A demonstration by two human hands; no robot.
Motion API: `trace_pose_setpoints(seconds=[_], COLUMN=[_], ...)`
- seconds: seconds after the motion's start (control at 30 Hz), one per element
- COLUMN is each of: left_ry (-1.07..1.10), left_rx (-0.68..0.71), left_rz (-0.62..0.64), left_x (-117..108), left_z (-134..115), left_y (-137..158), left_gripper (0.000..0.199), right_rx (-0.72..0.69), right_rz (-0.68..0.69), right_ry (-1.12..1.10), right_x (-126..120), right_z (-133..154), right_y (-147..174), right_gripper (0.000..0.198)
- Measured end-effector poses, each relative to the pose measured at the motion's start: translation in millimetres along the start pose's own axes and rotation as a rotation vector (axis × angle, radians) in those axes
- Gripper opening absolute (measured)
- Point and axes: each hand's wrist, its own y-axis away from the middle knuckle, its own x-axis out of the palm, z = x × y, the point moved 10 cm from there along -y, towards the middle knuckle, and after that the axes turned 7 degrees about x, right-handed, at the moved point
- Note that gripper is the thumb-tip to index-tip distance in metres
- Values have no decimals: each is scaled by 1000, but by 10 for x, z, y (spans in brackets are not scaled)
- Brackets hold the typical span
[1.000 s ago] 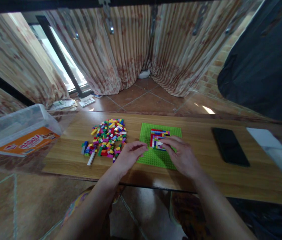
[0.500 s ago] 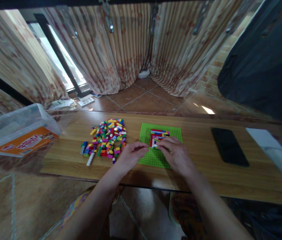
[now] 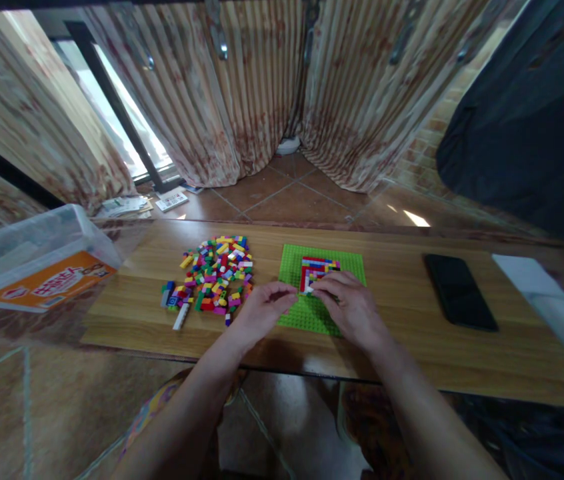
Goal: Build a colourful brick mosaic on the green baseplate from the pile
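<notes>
A green baseplate (image 3: 307, 320) lies on the table, with a low block of red, purple, white and other coloured bricks (image 3: 312, 265) built on it. My right hand (image 3: 355, 308) is over the plate's right side, its thumb and fingers pinched on a small white brick (image 3: 311, 289) at the near edge of the built block. At the plate's left edge hovers my left hand (image 3: 265, 308), thumb and fingertips brought close together; whether something small sits between them I cannot make out. My right hand hides part of the built bricks.
A pile of loose coloured bricks (image 3: 219, 273) spreads left of the plate, with a white brick strip (image 3: 181, 316) at its near side. A clear plastic box (image 3: 77, 233) stands at the far left. Right of the plate lie a black phone (image 3: 459, 292) and white paper (image 3: 532, 277).
My right fingertips have shifted very slightly left and down with the white brick. My left hand stays almost in place.
</notes>
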Motion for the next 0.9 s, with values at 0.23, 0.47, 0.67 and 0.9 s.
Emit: trace_pose_setpoints(seconds=[0.23, 0.47, 0.67, 0.9], left_ry=[-72, -147, -188, -251], left_rx=[60, 118, 147, 187], left_rz=[7, 8, 17, 15], left_x=[12, 5, 21, 44], left_z=[-39, -54, -50, -93], left_y=[-5, -45, -63, -66], left_gripper=[23, 22, 22, 20], right_rx=[57, 182, 128, 102], right_rz=[32, 17, -1, -2], right_ry=[-50, -88, -78, -32], right_x=[-23, -176, -209, -138], right_z=[-40, -209, -213, -141], right_y=[2, 10, 28, 37], right_gripper=[19, 15, 16, 15])
